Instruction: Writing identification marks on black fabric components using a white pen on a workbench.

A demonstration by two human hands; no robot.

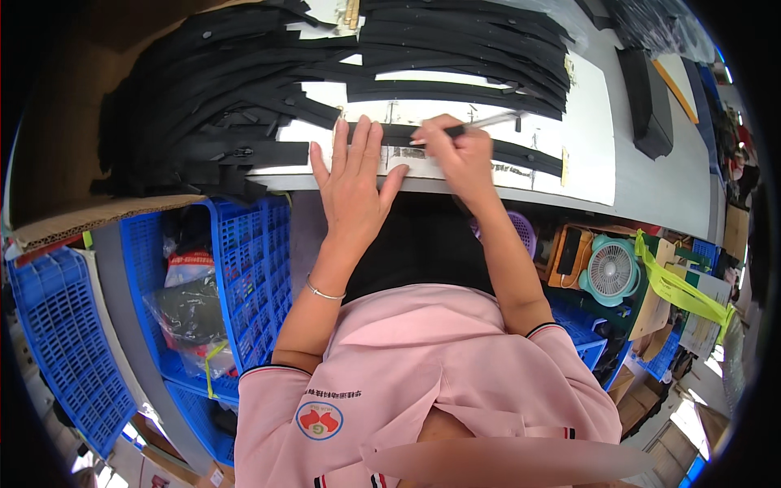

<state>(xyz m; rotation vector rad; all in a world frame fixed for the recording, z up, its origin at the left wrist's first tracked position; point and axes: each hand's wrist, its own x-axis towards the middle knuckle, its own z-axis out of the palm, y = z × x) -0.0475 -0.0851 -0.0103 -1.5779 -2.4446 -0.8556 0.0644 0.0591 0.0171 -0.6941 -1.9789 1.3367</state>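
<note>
My left hand (pixel 354 187) lies flat with fingers spread, its fingertips on a black fabric strip (pixel 529 157) that runs across a white board (pixel 592 114). Closed around a slim pen (pixel 491 120), dark near the grip and silvery toward its back end, my right hand (pixel 465 163) rests over the same strip. The pen's tip points left, close to the strip, but I cannot tell whether it touches. Dark marks and lines show on the board around the strip. Beyond my hands, several more black strips (pixel 464 53) lie side by side on the board.
A large heap of black strips (pixel 187 89) fills a cardboard box (pixel 61 154) and the table's left. A black block-shaped object (pixel 647 106) lies at the far right. Below the table edge stand blue crates (pixel 252 276), a teal fan (pixel 612 270) and a purple basket (pixel 521 232).
</note>
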